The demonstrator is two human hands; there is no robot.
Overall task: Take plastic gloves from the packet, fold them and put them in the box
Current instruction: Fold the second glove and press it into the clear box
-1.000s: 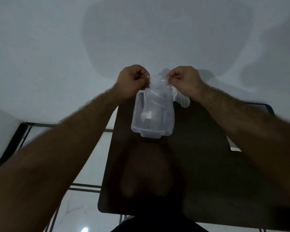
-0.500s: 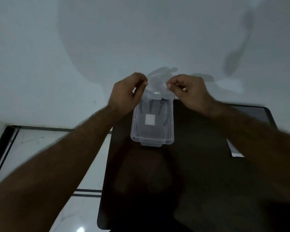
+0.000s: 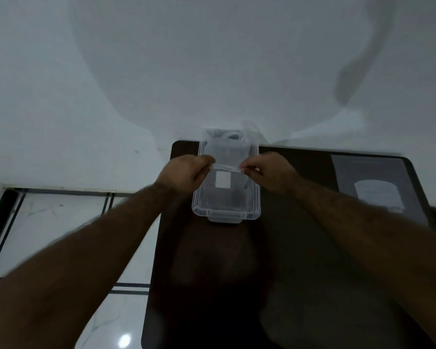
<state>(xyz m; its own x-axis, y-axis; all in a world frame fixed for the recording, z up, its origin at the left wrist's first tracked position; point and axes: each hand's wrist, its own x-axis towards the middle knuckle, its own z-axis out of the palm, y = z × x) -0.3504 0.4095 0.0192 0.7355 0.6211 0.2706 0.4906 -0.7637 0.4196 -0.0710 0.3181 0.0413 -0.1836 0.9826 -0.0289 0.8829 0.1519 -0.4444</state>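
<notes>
A clear plastic box [image 3: 256, 202] with a white label on its floor stands at the far middle of the dark table [image 3: 312, 260]. A thin see-through plastic glove [image 3: 227, 152] is stretched flat over the far half of the box. My left hand [image 3: 185, 173] pinches its near left edge and my right hand [image 3: 269, 172] pinches its near right edge, both just above the box rim. The packet of gloves [image 3: 378, 187] lies flat at the table's far right corner.
A white wall rises directly behind the table. White tiled floor [image 3: 61, 222] with dark lines lies to the left of the table's left edge. My own shadow darkens the near half of the table.
Both hands have come down and toward me with the glove, from up against the wall to just over the box. The glove now lies spread across the box's far half.
</notes>
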